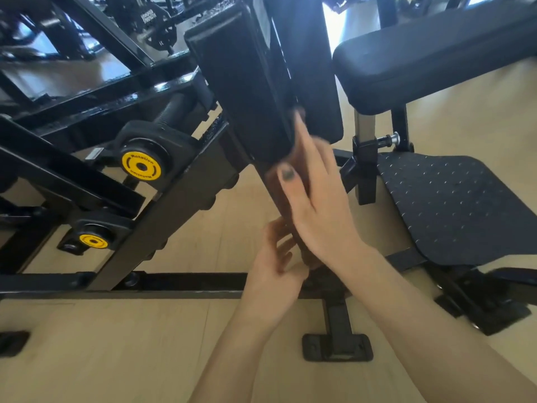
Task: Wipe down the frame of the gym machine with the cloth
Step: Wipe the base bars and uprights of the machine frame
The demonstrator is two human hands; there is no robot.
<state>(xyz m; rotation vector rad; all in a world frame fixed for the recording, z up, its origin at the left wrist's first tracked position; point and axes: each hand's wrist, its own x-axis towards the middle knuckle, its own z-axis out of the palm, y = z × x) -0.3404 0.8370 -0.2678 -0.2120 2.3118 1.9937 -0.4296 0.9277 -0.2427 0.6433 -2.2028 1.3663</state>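
Frame (290, 219): the slanted black post under the pad; I judge this the stretch I am wiping, so long strokes along its length should serve best.
Pad (241, 91): sits just above; I'd run the stroke right up to its lower edge.
Right hand (316, 205): fingers straight, pressing the cloth flat on the post, thumb across the front.
Left hand (276, 257): lower on the post, blurred; fingers loosely curled beside it, grip I cannot tell.
Cloth (286, 196): brown, sandwiched between my right palm and the post.
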